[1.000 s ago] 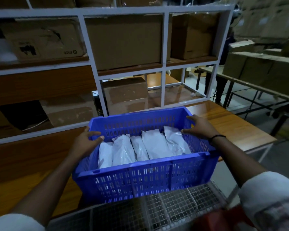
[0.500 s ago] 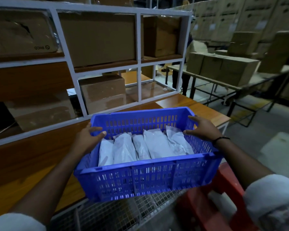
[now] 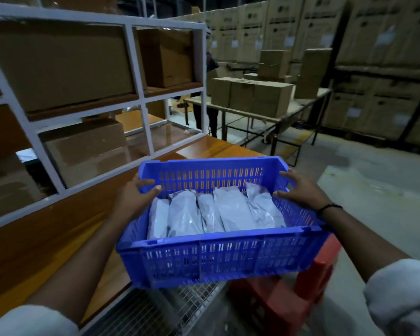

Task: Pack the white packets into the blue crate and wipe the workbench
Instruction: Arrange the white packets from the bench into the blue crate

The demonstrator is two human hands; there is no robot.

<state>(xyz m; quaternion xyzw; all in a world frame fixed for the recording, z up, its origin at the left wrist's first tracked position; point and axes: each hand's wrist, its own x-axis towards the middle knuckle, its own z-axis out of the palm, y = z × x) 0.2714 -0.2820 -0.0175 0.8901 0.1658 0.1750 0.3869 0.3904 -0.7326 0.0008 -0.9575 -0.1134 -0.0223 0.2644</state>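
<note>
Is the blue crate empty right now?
No, the blue crate holds a row of white packets lying side by side, while the left hand and right hand grip its two ends.

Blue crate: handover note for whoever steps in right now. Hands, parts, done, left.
Left hand: gripping the left rim of the blue crate.
Right hand: gripping the right rim.
Crate: held in the air, off the workbench, above a wire mesh cart and a red crate.
White packets: five lie side by side inside the crate; none visible on the bench.
Done: packing looks finished.
Left: set the crate down, probably on the red crate or the cart, then wipe the workbench. No cloth in view.
</note>
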